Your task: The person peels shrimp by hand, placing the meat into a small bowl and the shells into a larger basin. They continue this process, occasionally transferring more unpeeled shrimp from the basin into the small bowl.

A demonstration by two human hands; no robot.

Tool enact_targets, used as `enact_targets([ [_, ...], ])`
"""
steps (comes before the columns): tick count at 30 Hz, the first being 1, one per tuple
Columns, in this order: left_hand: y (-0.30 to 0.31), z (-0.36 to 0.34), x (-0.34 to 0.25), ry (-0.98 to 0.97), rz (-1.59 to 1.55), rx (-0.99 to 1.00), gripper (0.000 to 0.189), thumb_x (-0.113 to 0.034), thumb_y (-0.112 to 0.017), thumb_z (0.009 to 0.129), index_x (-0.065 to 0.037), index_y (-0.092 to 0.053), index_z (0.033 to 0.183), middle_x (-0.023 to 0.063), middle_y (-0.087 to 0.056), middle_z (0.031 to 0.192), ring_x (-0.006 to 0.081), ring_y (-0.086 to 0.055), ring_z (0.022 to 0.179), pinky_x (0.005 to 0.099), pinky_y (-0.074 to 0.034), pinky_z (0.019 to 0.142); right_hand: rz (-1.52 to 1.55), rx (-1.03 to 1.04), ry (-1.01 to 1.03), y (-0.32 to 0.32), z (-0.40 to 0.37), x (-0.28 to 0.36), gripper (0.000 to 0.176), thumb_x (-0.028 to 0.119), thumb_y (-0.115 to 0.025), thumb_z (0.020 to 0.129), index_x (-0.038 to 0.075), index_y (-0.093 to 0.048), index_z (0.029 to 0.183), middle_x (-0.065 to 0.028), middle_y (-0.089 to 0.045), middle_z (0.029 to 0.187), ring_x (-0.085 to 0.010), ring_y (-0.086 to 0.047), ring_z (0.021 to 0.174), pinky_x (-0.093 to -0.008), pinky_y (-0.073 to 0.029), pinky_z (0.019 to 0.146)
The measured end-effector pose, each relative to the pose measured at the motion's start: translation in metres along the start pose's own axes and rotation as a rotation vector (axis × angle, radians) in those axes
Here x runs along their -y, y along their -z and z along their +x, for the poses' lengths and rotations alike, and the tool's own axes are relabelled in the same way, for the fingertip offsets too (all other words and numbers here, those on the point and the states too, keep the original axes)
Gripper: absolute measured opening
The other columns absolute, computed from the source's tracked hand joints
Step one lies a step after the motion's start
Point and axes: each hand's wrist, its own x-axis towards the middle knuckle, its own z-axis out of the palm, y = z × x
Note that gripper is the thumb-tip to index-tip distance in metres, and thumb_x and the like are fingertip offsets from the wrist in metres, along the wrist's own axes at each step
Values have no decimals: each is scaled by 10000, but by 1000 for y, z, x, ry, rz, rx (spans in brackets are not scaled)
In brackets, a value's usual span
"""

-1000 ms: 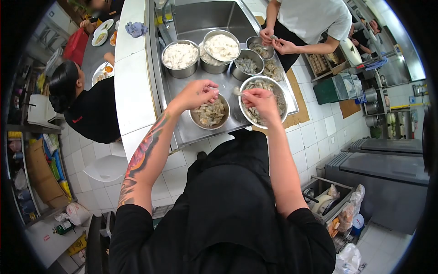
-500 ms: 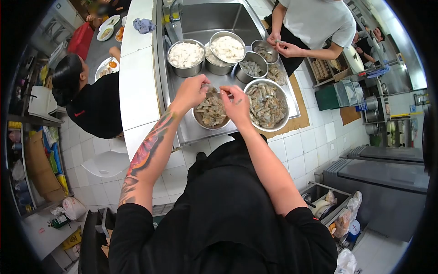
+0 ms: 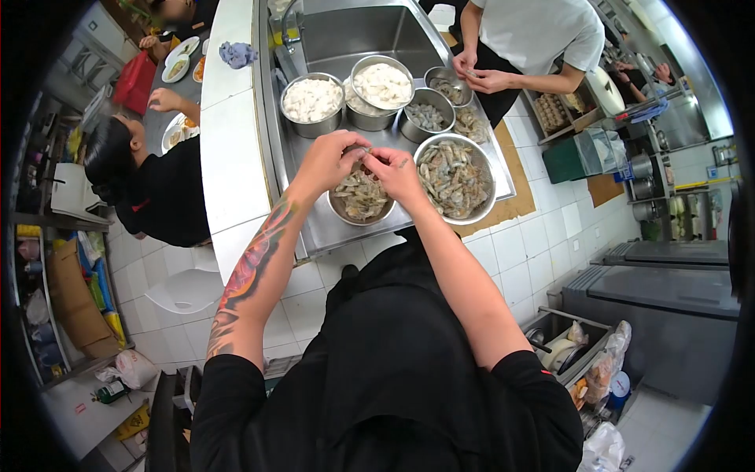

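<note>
Right hand (image 3: 397,175) closer, shrimp (image 3: 362,151) pinched — both grips

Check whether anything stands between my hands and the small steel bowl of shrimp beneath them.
Nothing visible does. The left hand and right hand meet just above the small bowl, pinching a small piece between their fingertips. The large bowl stands beside it, out of the way.

— What are you holding?
— One small greyish shrimp (image 3: 363,149), pinched between your left hand (image 3: 326,161) and your right hand (image 3: 397,175).
— Where is it?
— Just above the round steel bowl (image 3: 360,223), which is filled with pale shrimp pieces (image 3: 358,195).
</note>
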Motion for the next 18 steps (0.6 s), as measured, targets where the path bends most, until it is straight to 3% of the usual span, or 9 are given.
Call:
enact_targets([
  [2,1,1,-1,53,-58,-23,193,-61,-693,918,-22,-737,1102,98,-744,942,186,-698,824,317,-546,771,119,-41,22,-3,-1,9,211,203,-703,940,-2,-754,956,-12,-702,749,-66,-598,652,-260,-473,603],
  [5,-2,2,5,179,-326,-21,185,-93,-708,926,-12,-743,1089,88,-746,918,130,-676,802,297,-538,720,239,-73,-66,-3,-6,27,213,189,-693,959,-16,-754,963,3,-707,778,-54,-600,673,-231,-469,594],
  [6,-1,3,7,181,-325,-20,185,-93,-708,926,-12,-743,1089,88,-746,918,130,-676,802,297,-538,720,265,-74,-81,-3,-6,30,208,184,-695,961,-16,-752,962,-9,-706,782,-55,-604,676,-226,-475,593],
  [8,2,4,11,268,-618,75,209,-106,-698,960,26,-726,1119,54,-734,941,96,-665,841,264,-537,753,293,-75,-98,-3,-8,35,203,179,-697,963,-17,-751,961,-22,-704,787,-57,-609,679,-221,-480,592],
  [14,15,2,10,378,-895,218,246,-127,-693,983,29,-692,1172,49,-724,977,102,-662,870,267,-542,806,564,-41,-159,-3,-22,48,168,156,-711,959,-10,-732,946,-39,-697,794,-89,-621,653,-244,-510,585],
  [18,18,1,13,379,-892,274,252,-121,-691,979,28,-682,1182,37,-717,977,102,-656,874,264,-535,803,670,-4,-215,0,-28,40,149,137,-707,959,-12,-720,965,-49,-697,803,-97,-627,658,-253,-520,582],
])
